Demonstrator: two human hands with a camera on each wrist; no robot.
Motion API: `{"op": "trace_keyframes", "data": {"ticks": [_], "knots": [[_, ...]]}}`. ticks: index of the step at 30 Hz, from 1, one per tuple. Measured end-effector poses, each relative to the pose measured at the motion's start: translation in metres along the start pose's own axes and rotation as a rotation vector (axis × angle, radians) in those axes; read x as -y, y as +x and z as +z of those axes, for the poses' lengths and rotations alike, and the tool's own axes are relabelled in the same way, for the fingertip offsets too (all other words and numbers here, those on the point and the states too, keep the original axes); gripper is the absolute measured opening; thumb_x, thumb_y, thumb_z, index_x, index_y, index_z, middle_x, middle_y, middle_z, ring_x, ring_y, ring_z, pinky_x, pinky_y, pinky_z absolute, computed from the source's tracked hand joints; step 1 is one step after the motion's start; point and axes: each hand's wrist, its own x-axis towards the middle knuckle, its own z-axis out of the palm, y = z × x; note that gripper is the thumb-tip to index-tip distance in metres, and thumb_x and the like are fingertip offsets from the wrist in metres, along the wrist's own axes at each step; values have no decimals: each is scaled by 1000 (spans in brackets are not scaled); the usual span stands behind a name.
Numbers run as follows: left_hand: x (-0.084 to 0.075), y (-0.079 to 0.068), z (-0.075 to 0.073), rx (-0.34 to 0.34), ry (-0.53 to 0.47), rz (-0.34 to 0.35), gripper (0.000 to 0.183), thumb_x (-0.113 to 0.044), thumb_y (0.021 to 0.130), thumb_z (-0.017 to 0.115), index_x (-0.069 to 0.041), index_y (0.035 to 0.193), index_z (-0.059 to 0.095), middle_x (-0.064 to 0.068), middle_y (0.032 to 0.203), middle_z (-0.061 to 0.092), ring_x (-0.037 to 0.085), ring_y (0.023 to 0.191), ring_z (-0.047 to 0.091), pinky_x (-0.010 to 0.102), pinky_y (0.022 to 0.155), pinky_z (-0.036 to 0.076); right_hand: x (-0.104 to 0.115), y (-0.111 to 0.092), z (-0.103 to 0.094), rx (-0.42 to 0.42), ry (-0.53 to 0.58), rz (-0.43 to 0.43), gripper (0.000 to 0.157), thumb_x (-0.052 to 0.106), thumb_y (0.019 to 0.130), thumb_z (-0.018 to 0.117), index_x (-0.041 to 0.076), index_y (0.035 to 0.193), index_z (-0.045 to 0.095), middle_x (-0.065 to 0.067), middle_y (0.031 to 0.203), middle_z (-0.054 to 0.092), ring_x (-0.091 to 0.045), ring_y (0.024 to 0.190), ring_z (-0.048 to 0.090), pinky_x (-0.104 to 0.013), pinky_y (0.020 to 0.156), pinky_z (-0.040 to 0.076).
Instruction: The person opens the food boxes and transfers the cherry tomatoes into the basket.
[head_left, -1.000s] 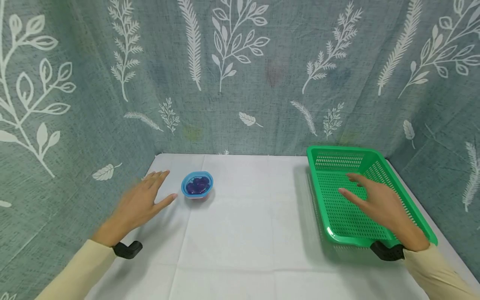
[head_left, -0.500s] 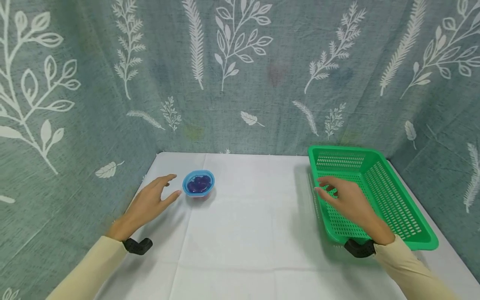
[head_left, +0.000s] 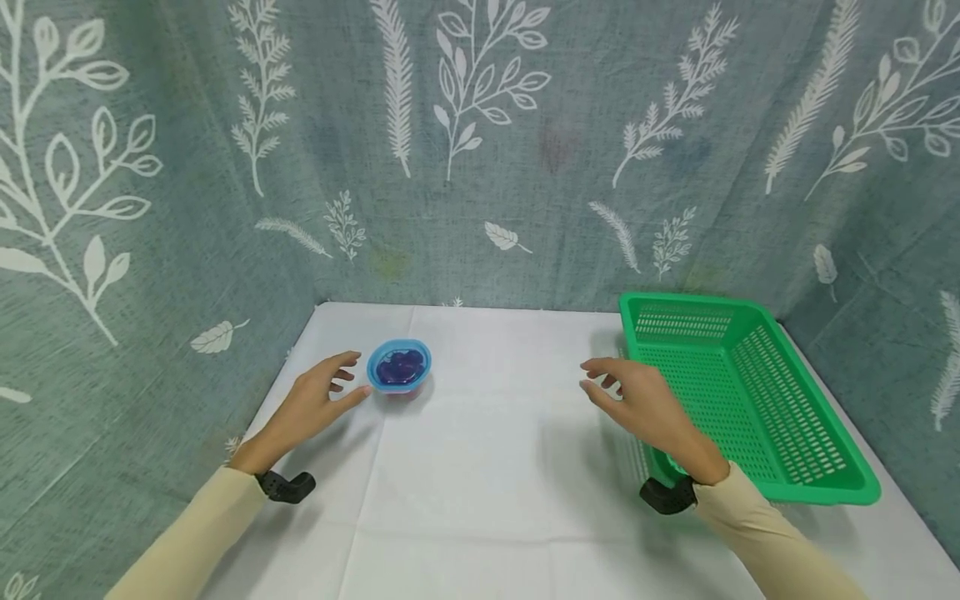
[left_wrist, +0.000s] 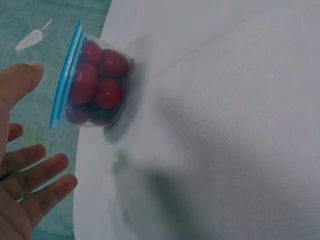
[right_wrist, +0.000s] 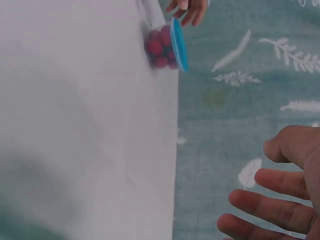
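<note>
A small clear tub with a blue lid (head_left: 400, 387) stands at the back left of the white-covered table. Through its side, in the left wrist view, several round dark red fruits (left_wrist: 109, 93) show; they look like cherry tomatoes or grapes, and I cannot tell which. Just left of the tub hovers my left hand (head_left: 311, 404), thumb and fingers spread apart, not visibly touching it. My right hand (head_left: 637, 396) is in the air by the left side of the green basket (head_left: 825, 500), fingers relaxed and holding nothing.
The rectangular green plastic basket, with slotted walls, sits at the table's right and holds nothing visible. Grey-green cloth (head_left: 480, 208) with white leaf prints hangs behind and along both sides. A white cloth (head_left: 480, 467) covers the table.
My right hand has moved left, from above the basket to beyond its left rim. My left hand has come slightly right, closer to the tub. The tub and basket stay put.
</note>
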Motion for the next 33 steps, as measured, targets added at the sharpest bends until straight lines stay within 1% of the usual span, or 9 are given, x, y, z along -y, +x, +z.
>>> {"op": "trace_keyframes", "data": {"ticks": [3, 9, 13, 16, 20, 24, 29, 33], "knots": [[3, 2, 3, 3, -22, -7, 73, -43, 97, 72, -7, 154, 43, 21, 141, 56, 36, 117, 64, 55, 93, 56, 7, 7, 7, 0, 25, -14, 28, 23, 100, 71, 9, 124, 74, -1, 113, 75, -18, 91, 69, -34, 73, 59], [7, 6, 10, 4, -52, -33, 80, -45, 95, 75, -3, 155, 41, 24, 142, 55, 38, 117, 63, 57, 95, 54, 19, 16, 20, 18, 59, -31, 29, 23, 100, 70, 8, 125, 73, 0, 112, 75, -16, 90, 69, -36, 72, 60], [12, 9, 14, 18, -111, -74, 89, -52, 92, 75, -5, 157, 37, 23, 143, 54, 38, 121, 61, 56, 99, 53, 28, 23, 29, 37, 70, -44, 28, 23, 100, 70, 9, 124, 73, 1, 111, 75, -15, 90, 69, -34, 73, 60], [16, 11, 17, 35, -171, -93, 94, -54, 90, 76, -6, 159, 34, 21, 146, 52, 38, 126, 59, 55, 103, 52, 33, 29, 39, 47, 78, -59, 27, 23, 100, 70, 10, 123, 74, 3, 110, 75, -13, 89, 69, -32, 73, 59], [18, 14, 20, 60, -235, -89, 98, -52, 89, 78, -6, 161, 30, 20, 147, 50, 39, 131, 55, 54, 106, 49, 39, 36, 54, 65, 108, -73, 26, 22, 100, 70, 10, 122, 75, 3, 110, 75, -12, 88, 68, -32, 73, 59], [18, 18, 24, 81, -271, -93, 101, -51, 87, 80, -9, 162, 28, 19, 148, 49, 39, 132, 54, 53, 108, 49, 46, 44, 71, 93, 126, -83, 24, 23, 100, 70, 11, 121, 75, 3, 113, 75, -12, 88, 67, -29, 73, 58], [17, 22, 29, 100, -281, -119, 107, -54, 84, 82, -13, 164, 24, 20, 153, 45, 40, 132, 54, 54, 107, 49, 57, 53, 92, 152, 142, -125, 24, 22, 99, 71, 12, 120, 76, 2, 118, 74, -18, 92, 68, -27, 75, 57], [17, 25, 35, 102, -285, -142, 113, -57, 82, 83, -12, 165, 20, 19, 158, 39, 39, 136, 51, 55, 106, 49, 65, 60, 109, 168, 135, -176, 24, 23, 99, 71, 14, 121, 75, 3, 116, 74, -18, 95, 67, -25, 76, 56]]}}
